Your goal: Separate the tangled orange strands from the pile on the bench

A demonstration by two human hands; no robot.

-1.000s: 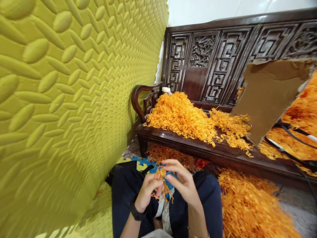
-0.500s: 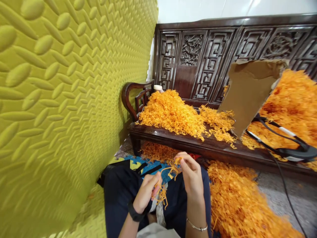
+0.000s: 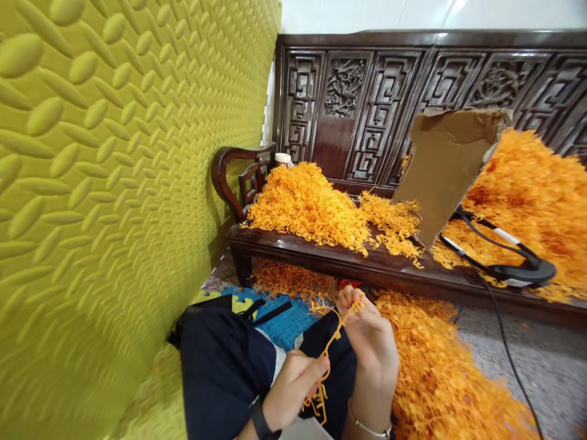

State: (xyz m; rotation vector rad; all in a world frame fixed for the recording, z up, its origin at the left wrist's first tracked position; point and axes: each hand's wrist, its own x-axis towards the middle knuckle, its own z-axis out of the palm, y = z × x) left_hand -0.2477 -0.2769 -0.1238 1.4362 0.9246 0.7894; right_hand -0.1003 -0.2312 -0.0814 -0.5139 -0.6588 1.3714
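Orange strip [image 3: 338,331] — carved bench [image 3: 321,253], green wall [image 3: 114,183]

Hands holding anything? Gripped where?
One orange strand, held by both: right hand pinches its upper end, left hand grips lower down, with a tangled tail hanging below.

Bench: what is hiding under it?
Under the bench lies a heap of orange strands, with a bit of something red beside it. The strands cover the floor there, and farther back it is too dark to see.
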